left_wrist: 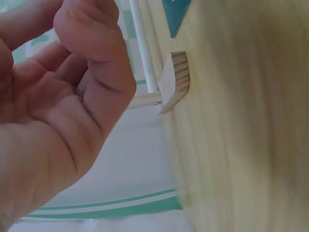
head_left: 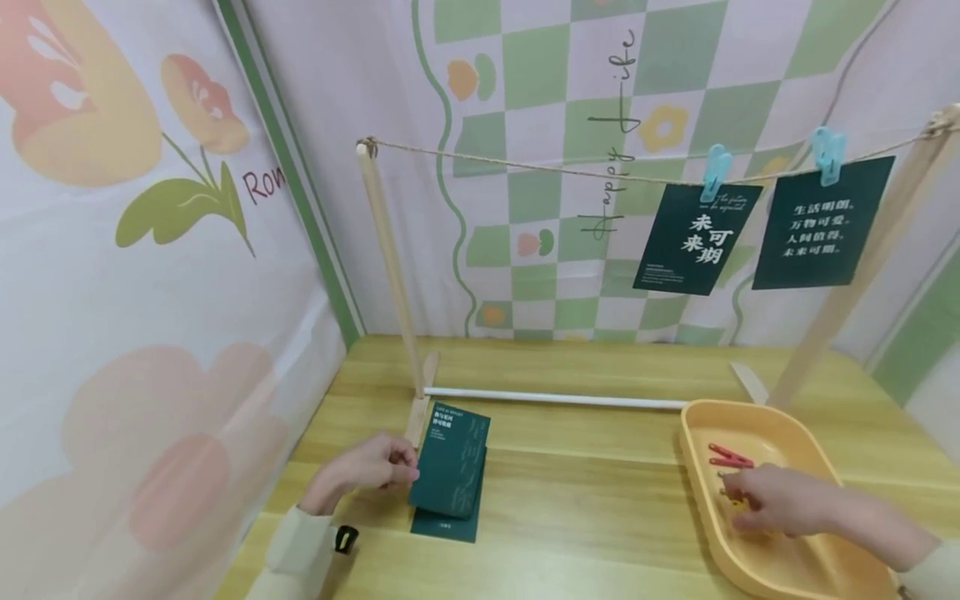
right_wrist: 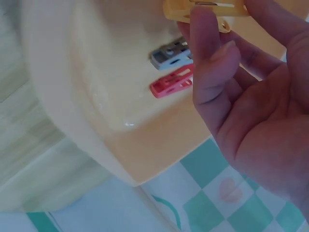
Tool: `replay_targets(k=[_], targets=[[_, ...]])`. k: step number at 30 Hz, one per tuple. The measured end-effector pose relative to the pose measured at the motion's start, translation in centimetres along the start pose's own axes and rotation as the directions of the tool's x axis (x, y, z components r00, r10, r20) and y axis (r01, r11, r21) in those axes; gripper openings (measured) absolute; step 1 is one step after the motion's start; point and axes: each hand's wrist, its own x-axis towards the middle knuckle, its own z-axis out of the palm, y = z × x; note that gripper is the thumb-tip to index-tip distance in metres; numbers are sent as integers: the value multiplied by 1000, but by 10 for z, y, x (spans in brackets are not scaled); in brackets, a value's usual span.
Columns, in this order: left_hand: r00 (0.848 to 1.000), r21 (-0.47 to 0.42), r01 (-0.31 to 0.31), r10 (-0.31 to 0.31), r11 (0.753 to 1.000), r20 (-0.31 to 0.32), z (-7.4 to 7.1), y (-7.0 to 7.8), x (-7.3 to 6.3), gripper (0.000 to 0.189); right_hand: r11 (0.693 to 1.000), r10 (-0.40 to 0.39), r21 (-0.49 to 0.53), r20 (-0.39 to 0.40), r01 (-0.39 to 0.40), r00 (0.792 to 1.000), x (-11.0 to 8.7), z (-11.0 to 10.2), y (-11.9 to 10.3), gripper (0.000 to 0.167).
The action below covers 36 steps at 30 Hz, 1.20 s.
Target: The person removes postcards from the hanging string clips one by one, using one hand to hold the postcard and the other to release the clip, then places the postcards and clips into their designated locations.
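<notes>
Thumb and fingers of my left hand point(head_left: 378, 462) pinch the left edge of a dark green card point(head_left: 450, 458) with white print. This card lies slanted over another green card point(head_left: 442, 527) on the table. In the left wrist view the fingertips run out of frame. Over on the right, my right hand point(head_left: 787, 500) reaches into a yellow-orange tray point(head_left: 697, 492). A yellow clothespin point(right_wrist: 207, 9) is pinched between its thumb and fingers. Beside it in the tray are a red clothespin point(right_wrist: 171, 83) and a grey one, a clothespin point(right_wrist: 170, 55) partly behind the fingers.
A twine line point(head_left: 525, 167) spans two wooden posts point(head_left: 390, 258). Two blue clothespins point(head_left: 716, 171) hold two green cards point(head_left: 697, 242) on its right half. A white rod point(head_left: 555, 398) joins the stand's feet low over the table. Patterned cloth point(head_left: 540, 108) hangs behind.
</notes>
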Motion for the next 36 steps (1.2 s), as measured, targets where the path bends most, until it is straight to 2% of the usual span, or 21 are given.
replay_targets(k=[4, 10, 14, 19, 23, 26, 30, 36], targets=[[999, -27, 38, -37, 999, 31, 4, -6, -1, 11, 987, -46, -153, -43, 39, 998, 4, 6, 4, 28], [997, -23, 62, -61, 998, 41, 7, -12, 1, 13, 964, -78, -264, -122, 43, 989, 7, 8, 8, 33], [995, -1, 79, -79, 997, 58, 10, -13, 2, 14, 959, -10, -283, -103, -20, 995, 9, 2, 6, 32], [988, -15, 126, -125, 992, 87, 15, -12, -1, 13, 952, 66, -295, -72, -85, 995, 13, -3, 1, 32], [984, -12, 150, -148, 989, 96, 17, -13, -3, 14, 932, 117, -335, -79, -137, 990, 17, -3, -1, 34], [981, 36, 167, -169, 985, 98, 19, -13, -1, 15, 914, 141, -371, -96, -167, 985, 18, -2, -2, 35], [971, 100, 211, -221, 972, 91, 21, -15, 4, 21, 903, 136, -395, -114, -171, 984, 20, 0, -3, 35], [958, 129, 265, -276, 956, 76, 24, -14, 7, 22, 889, 84, -435, -156, -145, 984, 22, 5, -2, 36]])
